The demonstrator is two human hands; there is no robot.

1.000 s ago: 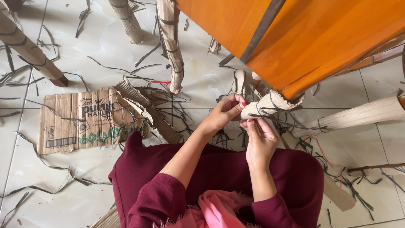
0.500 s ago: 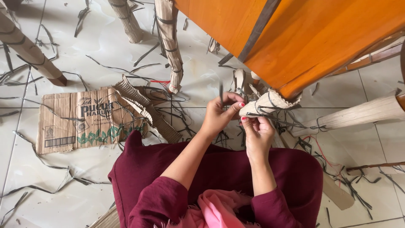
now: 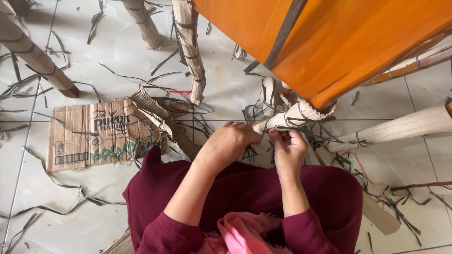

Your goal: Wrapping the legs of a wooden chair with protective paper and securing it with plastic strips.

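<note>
Under the orange chair seat, both hands pinch the paper wrap on the chair leg: left hand closed on its near end, right hand gripping just beside. Tug too hard and that paper probably tears, or dark straps snag fingers.

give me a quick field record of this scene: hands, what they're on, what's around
left hand: gripping the end of the paper-wrapped chair leg
right hand: pinching the wrapping at the same end
strap: dark strips bound around the wrapping
above: orange chair seat
floor: white tiles, flattened cardboard box, scattered strap scraps
lap: maroon cloth
</note>
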